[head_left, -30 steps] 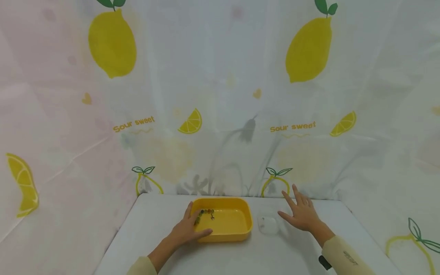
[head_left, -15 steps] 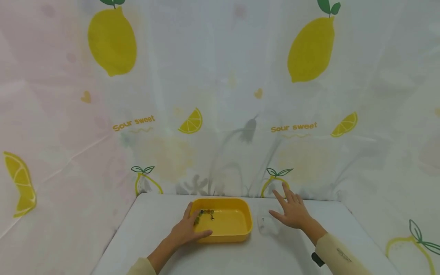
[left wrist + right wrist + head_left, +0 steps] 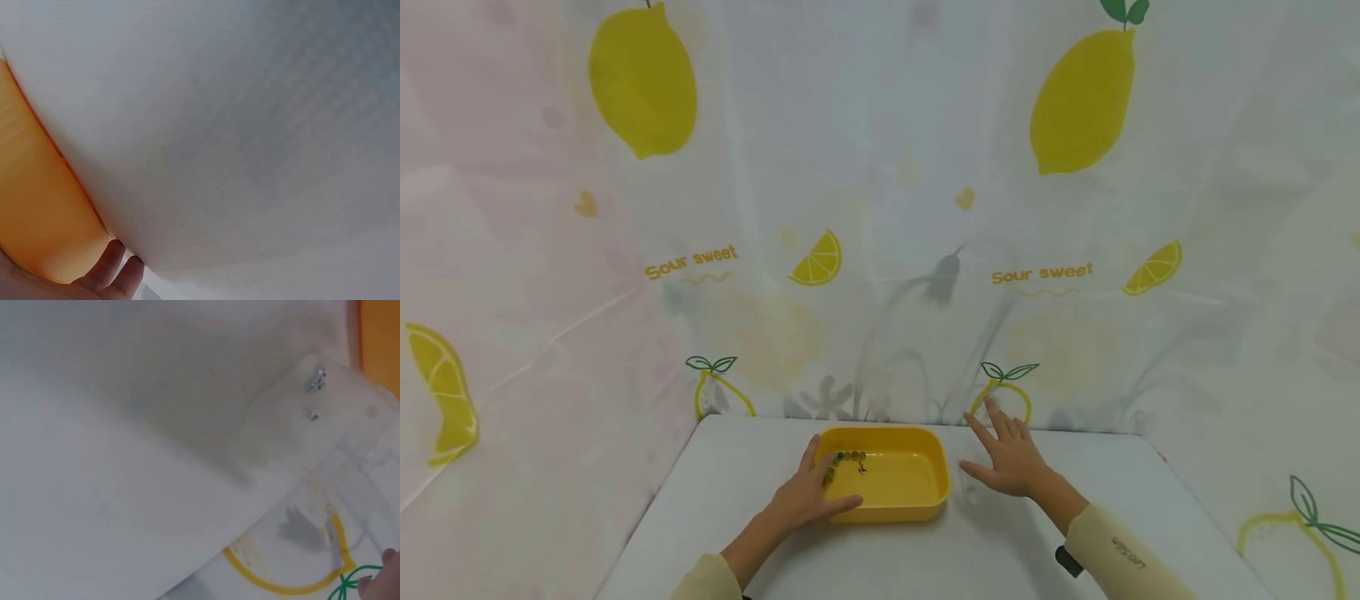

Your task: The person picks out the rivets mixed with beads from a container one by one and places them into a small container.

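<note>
A yellow plastic tray (image 3: pixel 895 514) stands on the table, and a strand of greenish and brown beads with a small dark charm (image 3: pixel 850 457) lies in its left part. My left hand (image 3: pixel 801 496) rests spread at the tray's left end, thumb along the near rim; part of the strand is hidden by it. In the left wrist view, fingers (image 3: pixel 106 269) lie beside the tray's outer wall (image 3: pixel 44 187). My right hand (image 3: pixel 1011 462) hovers, fingers spread, above a clear plastic piece (image 3: pixel 281 425) with small silvery bits (image 3: pixel 317 380) at it; whether it is a box or bag I cannot tell.
The white table (image 3: pixel 865 567) meets a lemon-printed curtain (image 3: pixel 880 333) behind, with more cloth at both sides. The clear piece lies close to the tray's right side.
My right hand has moved left toward the tray, over the clear plastic piece, fingers still spread. My left hand, the tray and the beads stay in place.
</note>
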Demonstrator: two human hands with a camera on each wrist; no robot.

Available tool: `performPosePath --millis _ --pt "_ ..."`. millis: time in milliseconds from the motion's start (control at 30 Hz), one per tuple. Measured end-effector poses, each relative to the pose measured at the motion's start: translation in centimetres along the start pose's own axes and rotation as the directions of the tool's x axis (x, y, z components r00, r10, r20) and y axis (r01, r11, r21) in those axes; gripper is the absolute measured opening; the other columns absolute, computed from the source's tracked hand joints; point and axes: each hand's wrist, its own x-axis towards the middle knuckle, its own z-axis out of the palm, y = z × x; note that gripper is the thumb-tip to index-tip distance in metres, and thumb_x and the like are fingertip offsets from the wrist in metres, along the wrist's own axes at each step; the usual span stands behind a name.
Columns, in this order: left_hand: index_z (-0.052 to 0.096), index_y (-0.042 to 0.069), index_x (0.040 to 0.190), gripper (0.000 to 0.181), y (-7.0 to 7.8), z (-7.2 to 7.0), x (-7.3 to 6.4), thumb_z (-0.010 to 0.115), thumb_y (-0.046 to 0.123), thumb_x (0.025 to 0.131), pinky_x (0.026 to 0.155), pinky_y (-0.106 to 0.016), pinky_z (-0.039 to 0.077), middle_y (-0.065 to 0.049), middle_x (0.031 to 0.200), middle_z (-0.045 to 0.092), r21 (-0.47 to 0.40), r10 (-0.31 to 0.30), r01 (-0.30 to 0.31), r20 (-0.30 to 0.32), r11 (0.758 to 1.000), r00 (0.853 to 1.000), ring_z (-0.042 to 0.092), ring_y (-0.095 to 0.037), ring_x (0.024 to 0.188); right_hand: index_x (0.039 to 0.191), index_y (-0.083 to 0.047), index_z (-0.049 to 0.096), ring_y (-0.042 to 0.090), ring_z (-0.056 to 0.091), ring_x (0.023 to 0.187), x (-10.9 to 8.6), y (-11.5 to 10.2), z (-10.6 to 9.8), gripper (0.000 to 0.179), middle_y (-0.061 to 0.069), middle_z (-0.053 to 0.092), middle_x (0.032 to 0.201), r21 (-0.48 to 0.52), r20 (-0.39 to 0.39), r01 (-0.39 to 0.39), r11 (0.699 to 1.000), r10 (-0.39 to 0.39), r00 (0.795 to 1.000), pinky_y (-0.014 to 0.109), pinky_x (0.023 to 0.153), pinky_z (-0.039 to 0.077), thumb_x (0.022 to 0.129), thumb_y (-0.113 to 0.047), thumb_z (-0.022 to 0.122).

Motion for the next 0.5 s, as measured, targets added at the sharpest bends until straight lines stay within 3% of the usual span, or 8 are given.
performPosePath --millis 500 --pt "0.038 0.016 0.141 0.101 -0.08 -0.22 0.11 0.056 0.079 0.064 0.077 -0.05 0.048 -0.012 0.155 0.003 -0.024 0.004 -0.004 0.019 1.0 1.0 0.055 -0.038 0.107 0.145 -0.024 0.028 0.045 0.024 0.134 0.47 -1.0 1.02 0.075 0.016 0.007 0.154 0.022 -0.025 0.011 1.0 -0.01 1.0 0.061 0.104 0.02 0.084 -0.063 0.048"
